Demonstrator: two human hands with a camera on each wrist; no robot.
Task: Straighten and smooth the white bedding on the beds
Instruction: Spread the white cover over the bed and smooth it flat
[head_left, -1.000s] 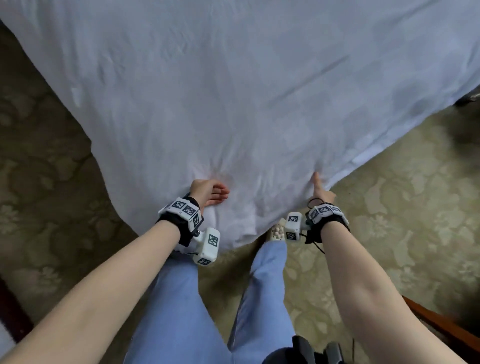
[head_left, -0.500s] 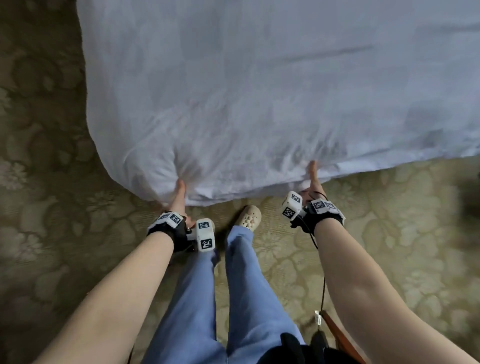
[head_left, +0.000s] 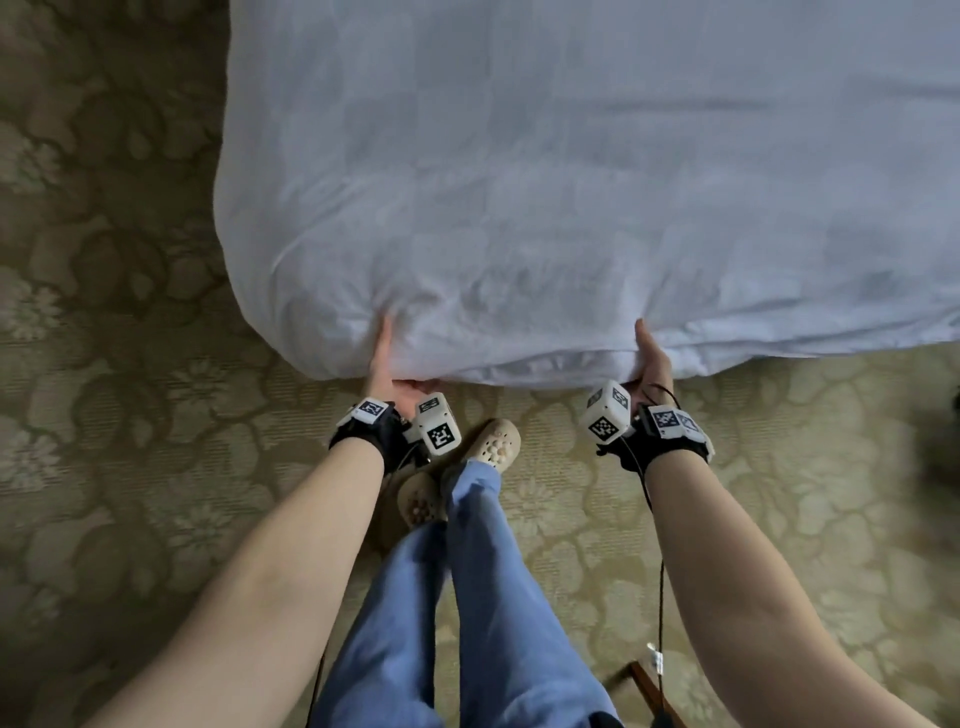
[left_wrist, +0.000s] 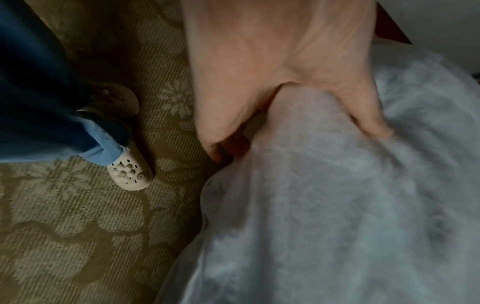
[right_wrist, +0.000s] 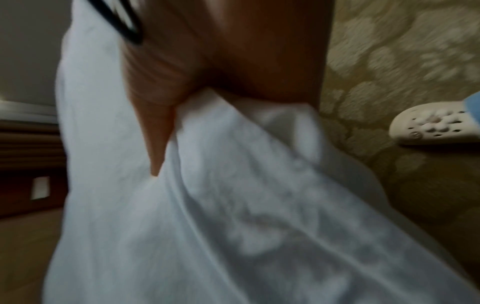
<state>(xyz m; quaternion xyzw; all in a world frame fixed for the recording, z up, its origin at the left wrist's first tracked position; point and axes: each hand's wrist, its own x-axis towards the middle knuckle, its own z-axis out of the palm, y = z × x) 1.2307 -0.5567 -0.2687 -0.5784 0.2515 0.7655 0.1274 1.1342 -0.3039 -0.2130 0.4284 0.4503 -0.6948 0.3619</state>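
Note:
The white duvet (head_left: 571, 182) fills the upper part of the head view, its near edge hanging above the carpet. My left hand (head_left: 387, 364) grips that edge near the duvet's left corner, thumb on top and fingers curled under the cloth. In the left wrist view the left hand (left_wrist: 272, 86) pinches a fold of the white duvet (left_wrist: 337, 205). My right hand (head_left: 652, 358) grips the same edge further right, thumb on top. The blurred right wrist view shows the right hand (right_wrist: 207, 67) bunching the duvet (right_wrist: 233, 216).
A patterned olive carpet (head_left: 104, 364) lies all round the bed. My legs in blue trousers (head_left: 467, 597) and beige clogs (head_left: 493, 441) stand between my arms, close to the duvet's edge. A dark wooden piece (head_left: 649, 686) shows at the bottom right.
The duvet's corner has swung from pointing at me to lying square. My left hand went from resting on top to gripping the edge, and both hands have spread apart along it.

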